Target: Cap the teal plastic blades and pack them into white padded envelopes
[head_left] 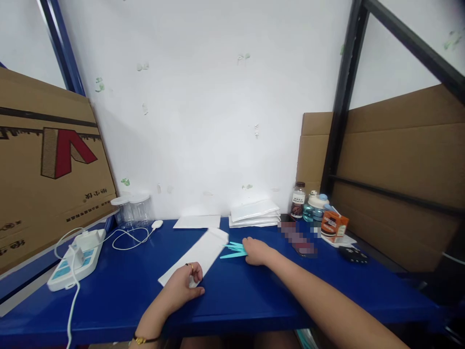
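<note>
Turquoise thin flat strips (pixel 236 253) fan out above the glossy blue metal-looking worktop (pixel 127 283), pinched at one end in my right hand (pixel 256 251); I judge them light, bendy and best held bunched there. My left hand (pixel 180 285) curls over the long white packet (pixel 201 253), probably soft and creasable, its grip unclear to me. Behind rises a scuffed white wall (pixel 203 121).

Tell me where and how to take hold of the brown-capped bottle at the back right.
Wrap the fingers around the labelled body of the brown-capped bottle, below its cap, coming from the front left. It stands upright and looks roughly cylindrical, and the teal containers crowd its right side.
</note>
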